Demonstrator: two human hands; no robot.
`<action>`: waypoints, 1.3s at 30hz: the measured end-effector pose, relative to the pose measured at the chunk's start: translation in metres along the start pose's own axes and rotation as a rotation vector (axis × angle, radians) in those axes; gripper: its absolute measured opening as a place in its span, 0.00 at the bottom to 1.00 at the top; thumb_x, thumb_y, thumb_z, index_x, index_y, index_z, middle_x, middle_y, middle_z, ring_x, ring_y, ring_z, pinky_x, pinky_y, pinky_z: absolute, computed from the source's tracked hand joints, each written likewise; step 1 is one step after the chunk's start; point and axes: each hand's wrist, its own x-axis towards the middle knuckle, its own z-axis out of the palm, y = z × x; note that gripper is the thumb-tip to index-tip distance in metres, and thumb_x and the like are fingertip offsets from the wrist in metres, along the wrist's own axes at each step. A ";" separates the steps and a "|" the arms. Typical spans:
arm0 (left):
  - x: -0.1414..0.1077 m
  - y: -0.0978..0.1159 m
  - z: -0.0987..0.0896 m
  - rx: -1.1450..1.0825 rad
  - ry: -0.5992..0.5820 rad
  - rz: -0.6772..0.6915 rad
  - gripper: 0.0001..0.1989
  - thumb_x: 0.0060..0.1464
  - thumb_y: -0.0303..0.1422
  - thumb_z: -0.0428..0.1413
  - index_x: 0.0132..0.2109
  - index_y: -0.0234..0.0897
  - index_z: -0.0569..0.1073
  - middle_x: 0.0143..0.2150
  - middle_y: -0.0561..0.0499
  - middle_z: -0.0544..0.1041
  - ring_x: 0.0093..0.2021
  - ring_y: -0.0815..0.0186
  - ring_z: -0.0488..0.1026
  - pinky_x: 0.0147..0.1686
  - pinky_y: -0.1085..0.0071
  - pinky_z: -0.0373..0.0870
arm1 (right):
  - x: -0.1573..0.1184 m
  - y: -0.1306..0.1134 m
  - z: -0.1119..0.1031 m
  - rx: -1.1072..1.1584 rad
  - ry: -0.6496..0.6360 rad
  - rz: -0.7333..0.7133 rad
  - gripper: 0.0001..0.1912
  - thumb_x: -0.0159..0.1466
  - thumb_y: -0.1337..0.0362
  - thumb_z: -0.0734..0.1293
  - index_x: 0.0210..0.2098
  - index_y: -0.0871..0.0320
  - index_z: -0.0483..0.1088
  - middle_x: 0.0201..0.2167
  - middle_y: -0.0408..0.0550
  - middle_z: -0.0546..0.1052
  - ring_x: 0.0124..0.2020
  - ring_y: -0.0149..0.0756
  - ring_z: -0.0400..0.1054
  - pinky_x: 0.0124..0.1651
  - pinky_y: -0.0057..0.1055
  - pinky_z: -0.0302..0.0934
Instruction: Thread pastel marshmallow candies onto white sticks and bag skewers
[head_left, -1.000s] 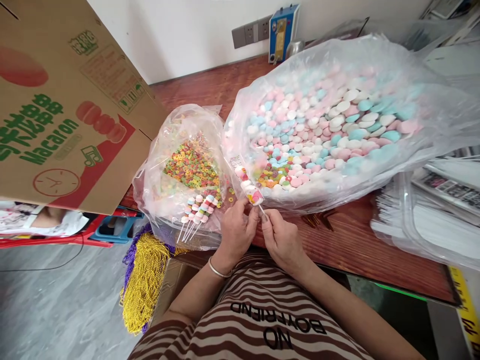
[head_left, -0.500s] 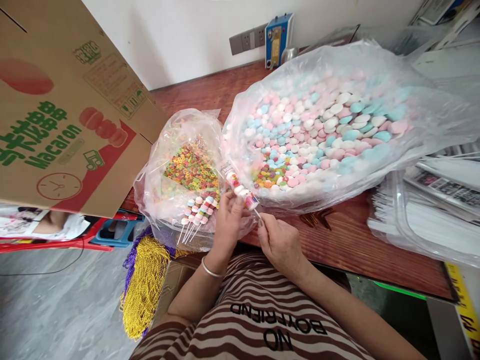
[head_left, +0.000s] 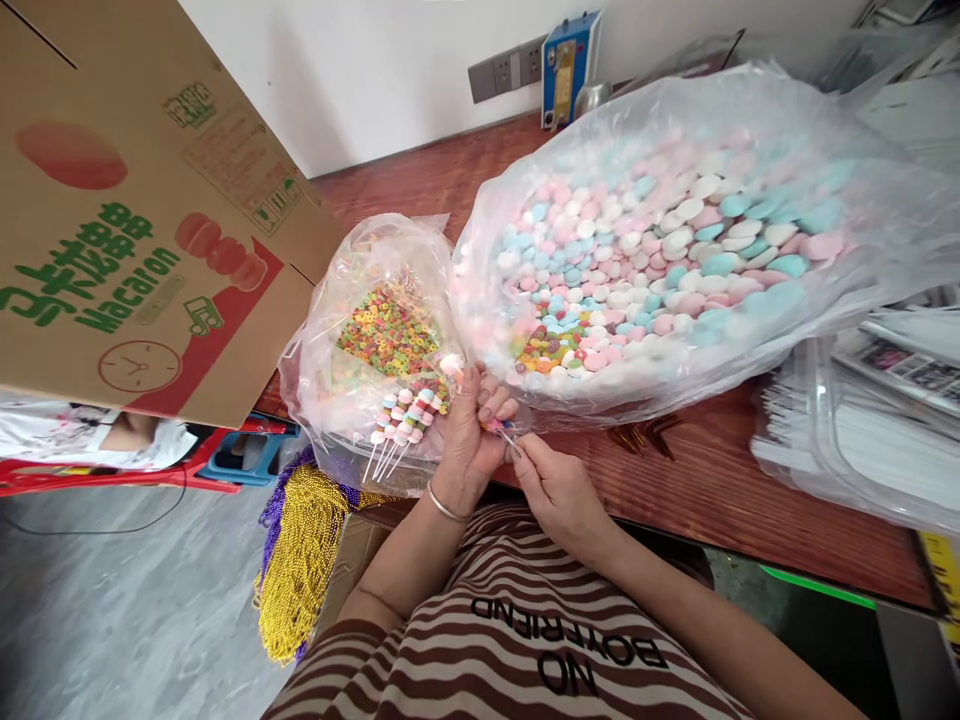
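My left hand (head_left: pixel 474 430) is closed around a wrapped candy skewer (head_left: pixel 452 367). Its pale top pokes out above the fingers, and most of the sweets are hidden by the hand. My right hand (head_left: pixel 556 488) pinches the white stick (head_left: pixel 510 438) at the lower end. Just left of my left hand, several candy skewers (head_left: pixel 409 417) in pink, white and blue lie on a clear plastic bag (head_left: pixel 315 350) of small coloured rings (head_left: pixel 394 330). Beyond my hands a large clear bag (head_left: pixel 517 200) holds pastel candy discs (head_left: pixel 679 240).
A Macaron cardboard box (head_left: pixel 150 250) stands at the left. At the right, clear packaging (head_left: pixel 847 430) holds white sticks. A blue device (head_left: pixel 570 70) sits by the wall sockets (head_left: pixel 506 72). Gold bead strings (head_left: pixel 296 570) hang below the wooden table (head_left: pixel 720 490).
My left hand has turned and wrapped round the candy skewer, covering sweets that showed before. My right hand stays on the stick. The whole view has shifted slightly.
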 end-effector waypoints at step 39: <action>-0.029 -0.014 -0.021 0.564 0.008 -0.126 0.21 0.44 0.47 0.71 0.38 0.36 0.79 0.34 0.50 0.80 0.34 0.67 0.75 0.40 0.69 0.73 | -0.004 0.034 -0.012 -0.166 0.301 -0.239 0.18 0.74 0.61 0.57 0.56 0.61 0.71 0.34 0.55 0.81 0.31 0.41 0.75 0.39 0.38 0.72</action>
